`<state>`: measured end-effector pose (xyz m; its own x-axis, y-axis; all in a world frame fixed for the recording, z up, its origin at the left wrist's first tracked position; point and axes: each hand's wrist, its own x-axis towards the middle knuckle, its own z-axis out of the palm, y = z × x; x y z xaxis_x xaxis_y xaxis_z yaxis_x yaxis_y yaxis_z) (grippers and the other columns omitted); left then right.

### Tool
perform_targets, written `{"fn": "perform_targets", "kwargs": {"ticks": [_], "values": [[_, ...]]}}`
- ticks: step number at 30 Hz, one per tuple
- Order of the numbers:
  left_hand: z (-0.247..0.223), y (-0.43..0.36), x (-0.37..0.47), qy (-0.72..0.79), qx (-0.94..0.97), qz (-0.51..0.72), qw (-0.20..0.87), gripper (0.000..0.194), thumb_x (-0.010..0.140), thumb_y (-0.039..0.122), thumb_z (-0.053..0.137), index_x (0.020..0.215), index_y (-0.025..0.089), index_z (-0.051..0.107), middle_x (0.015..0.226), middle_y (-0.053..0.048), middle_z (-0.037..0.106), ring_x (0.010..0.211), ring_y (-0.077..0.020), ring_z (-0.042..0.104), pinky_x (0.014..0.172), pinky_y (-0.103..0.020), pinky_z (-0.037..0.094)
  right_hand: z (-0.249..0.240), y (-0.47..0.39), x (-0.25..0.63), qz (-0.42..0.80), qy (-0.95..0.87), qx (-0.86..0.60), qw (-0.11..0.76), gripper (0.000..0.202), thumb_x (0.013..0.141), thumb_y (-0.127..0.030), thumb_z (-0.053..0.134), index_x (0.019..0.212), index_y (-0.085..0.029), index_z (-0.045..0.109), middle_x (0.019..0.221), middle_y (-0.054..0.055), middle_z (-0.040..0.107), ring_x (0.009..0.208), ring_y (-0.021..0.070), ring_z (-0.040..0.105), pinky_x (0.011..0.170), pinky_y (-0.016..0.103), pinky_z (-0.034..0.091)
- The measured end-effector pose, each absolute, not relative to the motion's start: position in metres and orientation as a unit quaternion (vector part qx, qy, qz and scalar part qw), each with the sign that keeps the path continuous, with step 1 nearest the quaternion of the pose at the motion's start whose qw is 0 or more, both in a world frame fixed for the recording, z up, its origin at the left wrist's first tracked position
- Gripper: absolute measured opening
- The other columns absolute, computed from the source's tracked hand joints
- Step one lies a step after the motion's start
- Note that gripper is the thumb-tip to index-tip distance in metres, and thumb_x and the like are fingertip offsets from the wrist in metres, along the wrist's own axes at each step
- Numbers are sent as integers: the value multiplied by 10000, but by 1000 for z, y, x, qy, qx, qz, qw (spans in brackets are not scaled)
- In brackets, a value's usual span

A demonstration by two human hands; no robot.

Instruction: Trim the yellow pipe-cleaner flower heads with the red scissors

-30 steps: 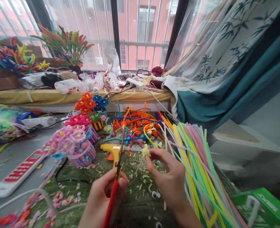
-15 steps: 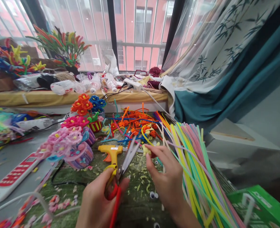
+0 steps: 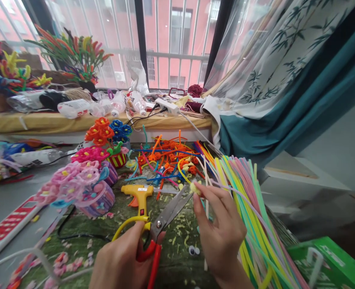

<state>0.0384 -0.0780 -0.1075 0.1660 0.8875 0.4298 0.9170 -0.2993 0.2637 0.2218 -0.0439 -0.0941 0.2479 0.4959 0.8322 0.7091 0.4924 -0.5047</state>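
My left hand [image 3: 123, 253] is closed round the handles of a pair of scissors [image 3: 168, 214], one loop yellow and the other red. Its blades are slightly apart and point up to the right. Between the thumb and fingers of my right hand [image 3: 221, 224] is a small pale yellow fuzzy piece [image 3: 195, 187]. The blade tips are close to this piece; whether they touch it I cannot tell. Just behind the scissors lies a yellow glue gun [image 3: 139, 194]. Pale yellow clippings [image 3: 177, 237] and googly eyes [image 3: 193, 250] are scattered on the green surface below.
Pipe-cleaner flower pots [image 3: 96, 192] stand at the left, near a white power strip [image 3: 11, 228]. Orange and blue pipe-cleaner pieces [image 3: 171, 154] are heaped behind. A long bundle of pastel pipe cleaners [image 3: 249, 200] lies on the right, beside a green box [image 3: 330, 261].
The scissors have turned, with their blades now lower and leaning further right. My right hand has moved slightly right with the yellow piece. The view has shifted a little.
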Motion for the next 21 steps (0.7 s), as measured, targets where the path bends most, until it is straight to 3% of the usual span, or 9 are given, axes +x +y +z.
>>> {"fn": "perform_targets", "kwargs": {"ticks": [6,11,21], "values": [[-113,-74,36,-556,-789,-256,50,260,905,429,583,709,272,515,426,110,475,315,-125,494,404,-229,338,-94,-46,222,-96,-591,-487,636,296,907,-40,610,1115,-234,691,950,23,685,834,156,661,732,277,538],[-114,-72,33,-521,-810,-267,5,292,906,417,587,671,265,502,452,100,539,325,-97,510,381,-183,346,-94,-46,220,-106,-587,-473,649,354,892,-7,616,1133,-256,687,961,15,688,853,167,668,775,303,535],[-113,-72,34,-512,-811,-280,-49,349,899,407,597,632,257,429,445,96,526,350,-90,502,386,-176,325,-93,-48,220,-101,-582,-470,655,345,893,-10,619,1126,-254,691,963,14,698,840,161,667,771,297,543]]}}
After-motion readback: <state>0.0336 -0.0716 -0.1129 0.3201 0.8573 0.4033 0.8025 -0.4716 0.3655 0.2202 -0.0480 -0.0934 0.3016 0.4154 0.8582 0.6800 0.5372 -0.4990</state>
